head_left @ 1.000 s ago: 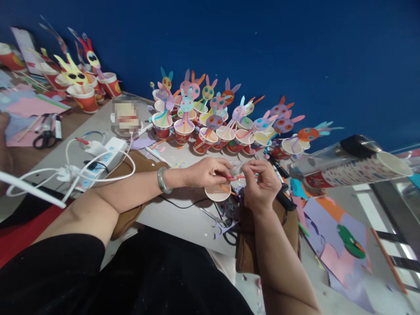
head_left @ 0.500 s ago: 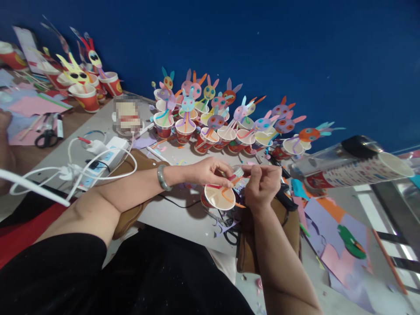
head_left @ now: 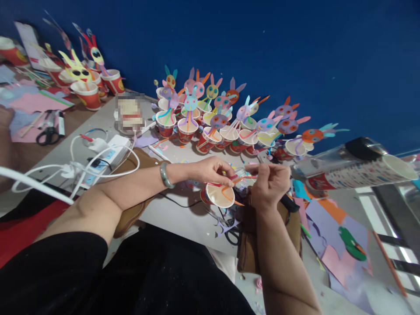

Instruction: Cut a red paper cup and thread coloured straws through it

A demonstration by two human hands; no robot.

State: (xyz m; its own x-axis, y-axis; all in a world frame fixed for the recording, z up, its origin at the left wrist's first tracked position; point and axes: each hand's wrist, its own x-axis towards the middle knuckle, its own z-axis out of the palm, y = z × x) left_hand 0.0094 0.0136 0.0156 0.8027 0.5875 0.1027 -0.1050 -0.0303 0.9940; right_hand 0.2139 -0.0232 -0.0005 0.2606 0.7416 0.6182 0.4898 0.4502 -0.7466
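Observation:
My left hand [head_left: 214,170], with a bangle on its wrist, is closed in a pinch on narrow red and orange paper strips just above a paper cup [head_left: 219,196]. An orange strip [head_left: 226,192] bends down into the cup's mouth, and another orange end pokes out past its right side. To the right, my right hand [head_left: 269,186] is closed with its fingers curled. A thin red strip [head_left: 250,177] runs from the left fingertips to its thumb and finger, which grip the far end. Below lie scissors [head_left: 232,236] and purple paper scraps [head_left: 226,226].
Several cups with rabbit-faced paper figures [head_left: 190,105] crowd the back by the blue wall. A clear bottle [head_left: 331,162] and a stack of cups [head_left: 357,170] lie right. At left are a power strip [head_left: 108,159] with white cables and another person's hand [head_left: 5,118].
My right hand has moved a little to the right, away from my left. More of the red strip shows between them. My left hand stays over the cup.

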